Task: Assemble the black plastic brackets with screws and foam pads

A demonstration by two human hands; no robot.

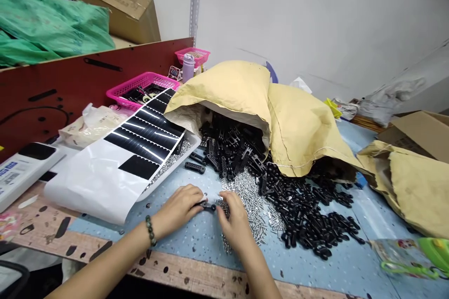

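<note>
Near the front of the blue table, my left hand (181, 206) pinches a small black part (206, 205) between thumb and fingers; a beaded bracelet is on that wrist. My right hand (234, 217) is just right of the part, thumb and index finger apart, at the edge of a pile of silver screws (249, 196). Nothing I can make out is held in it. Black slotted parts (231, 145) spill from an open paper sack (224, 88) behind the hands. A single black part (194, 167) lies apart on the table.
A second sack (305, 126) has small black pieces (315, 215) heaped before it. A sheet of black stickers (140, 135) lies over a white tray (164, 180) of metal pieces. Pink basket (121, 91) behind left, clear bottle (403, 254) at right, white box (21, 170) far left.
</note>
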